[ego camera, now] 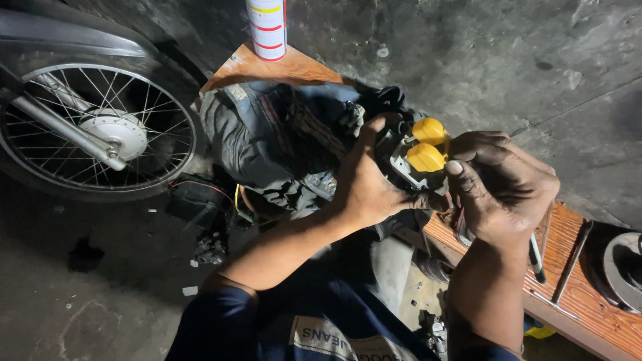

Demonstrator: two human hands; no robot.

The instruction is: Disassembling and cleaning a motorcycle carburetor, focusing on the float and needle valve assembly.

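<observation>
My left hand (366,180) grips the left side of a black handlebar switch unit (401,160) with two yellow buttons (426,157). My right hand (505,187) closes around its right side, the thumb pressing next to the lower yellow button. Both hands hold the unit up above my lap. The body of the unit is partly hidden by my fingers.
A spoked motorcycle wheel (100,130) stands at the left. A white spray can (267,28) sits on a wooden board (287,67) at the top. Dirty grey cloth (267,134) lies below it. A slatted wooden bench (582,294) with metal tools (572,261) runs at lower right.
</observation>
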